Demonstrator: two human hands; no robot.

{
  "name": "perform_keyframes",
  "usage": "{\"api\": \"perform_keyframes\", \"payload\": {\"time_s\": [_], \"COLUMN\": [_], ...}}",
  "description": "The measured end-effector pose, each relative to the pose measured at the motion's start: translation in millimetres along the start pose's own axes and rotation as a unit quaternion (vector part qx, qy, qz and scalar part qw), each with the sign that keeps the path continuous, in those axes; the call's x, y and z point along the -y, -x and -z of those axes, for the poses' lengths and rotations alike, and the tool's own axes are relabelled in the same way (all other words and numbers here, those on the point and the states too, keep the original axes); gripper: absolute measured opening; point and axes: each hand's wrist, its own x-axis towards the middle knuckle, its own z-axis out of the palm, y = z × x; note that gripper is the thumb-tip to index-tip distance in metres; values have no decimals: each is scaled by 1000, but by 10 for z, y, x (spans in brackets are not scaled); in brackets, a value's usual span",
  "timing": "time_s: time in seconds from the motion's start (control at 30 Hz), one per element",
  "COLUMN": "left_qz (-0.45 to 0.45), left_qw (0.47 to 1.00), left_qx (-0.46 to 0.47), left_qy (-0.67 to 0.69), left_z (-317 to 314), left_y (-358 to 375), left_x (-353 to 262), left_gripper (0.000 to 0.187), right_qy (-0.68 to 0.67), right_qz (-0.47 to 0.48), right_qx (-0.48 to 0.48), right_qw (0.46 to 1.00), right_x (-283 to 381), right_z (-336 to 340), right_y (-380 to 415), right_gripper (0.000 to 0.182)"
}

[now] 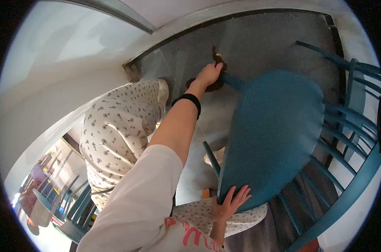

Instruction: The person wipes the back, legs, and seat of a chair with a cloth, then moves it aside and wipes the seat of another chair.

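Observation:
My left hand (209, 74), with a black band at its wrist, is closed around a dark brown, soft-looking cloth (214, 86). Parts of that cloth stick out on both sides of the fist, with a small pale patch near its upper end. Right beside the fist is one leg (233, 80) of a blue chair (278, 113); whether the cloth wraps it I cannot tell. The chair is tilted, its broad seat facing me and its slatted back to the right. My right hand (233, 200) lies with spread fingers on the seat's lower edge, its thumb hidden.
Grey floor (261, 38) meets a pale wall (73, 46) with a dark skirting line. My legs in flower-patterned trousers (119, 122) are left of and below the chair. Other blue chairs (79, 206) stand at lower left, with a person (28, 199) further off.

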Motion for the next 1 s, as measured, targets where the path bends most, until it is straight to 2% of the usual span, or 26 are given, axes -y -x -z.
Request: {"api": "perform_keyframes", "payload": {"time_s": [0.1, 0.17, 0.3, 0.37, 0.5, 0.6, 0.67, 0.7, 0.8, 0.87, 0.9, 0.93, 1.0], "left_qz": [24, 8, -20, -56, -73, -153, -129, -138, -5, -49, -24, -51, -84], "left_qw": [999, 993, 991, 981, 982, 976, 978, 978, 906, 874, 859, 846, 832], "left_qx": [-17, -22, -44, -33, -68, -60, -116, -109, -193, -247, -234, -214, -232], "left_qy": [41, 117, 122, 181, 161, 140, 119, 112, 376, 415, 454, 486, 498], "left_z": [-45, -45, -49, -44, -54, -5, 65, 111, 281, 424, 435, 511, 647], "left_y": [70, 114, 235, 307, 486, 493, 633, 702, 930, 1257, 1427, 1596, 1708], "left_x": [55, 24, -90, -219, -350, -358, -394, -396, -418, -534, -763, -857, -810], "left_gripper": [56, 55, 54, 54, 55, 56, 56, 56, 53, 52, 50, 50, 50], "right_qy": [2, 0, -28, -38, -43, -56, -65, -61, -64, -69, -78, -83, -79], "right_qz": [6, 11, -9, -26, -28, -20, -30, -32, -36, -38, -35, -31, -28], "right_qx": [6, 0, -21, -33, -28, -34, -40, -38, -42, -48, -44, -37, -49], "right_qw": [1000, 1000, 999, 998, 998, 998, 997, 997, 996, 996, 995, 995, 995], "right_x": [15, 14, 44, 41, 61, 89, 105, 124, 180, 238, 123, 131, 131], "right_z": [-17, -15, -9, 3, 38, 39, -27, -84, -205, -294, -240, -266, -409], "right_y": [40, 2, -30, -48, -77, -115, -104, -97, -70, -43, -58, -53, -16], "right_gripper": [89, 88, 81, 77, 81, 80, 80, 80, 78, 76, 74, 72, 70]}}
